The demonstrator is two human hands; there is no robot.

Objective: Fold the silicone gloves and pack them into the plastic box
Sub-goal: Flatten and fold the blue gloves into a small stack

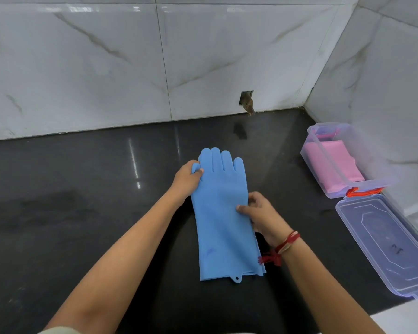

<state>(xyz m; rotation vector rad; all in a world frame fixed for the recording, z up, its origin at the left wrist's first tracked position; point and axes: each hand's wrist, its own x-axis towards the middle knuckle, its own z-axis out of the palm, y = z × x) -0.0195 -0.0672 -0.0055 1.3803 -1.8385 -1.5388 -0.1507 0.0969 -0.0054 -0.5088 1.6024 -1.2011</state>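
Observation:
Blue silicone gloves point(223, 218) lie flat and stacked on the black counter, fingers pointing to the wall, cuff toward me. My left hand point(187, 177) pinches the thumb part at the gloves' upper left edge. My right hand point(261, 213) grips the right edge near the palm, thumb on top. A clear plastic box point(386, 179) stands open at the right with folded pink gloves point(335, 165) inside.
The box's clear lid point(386, 247) lies flat on the counter in front of the box, joined by a red clasp point(362, 192). Marble-tiled walls close the back and right. A white counter edge point(405, 319) shows at the lower right.

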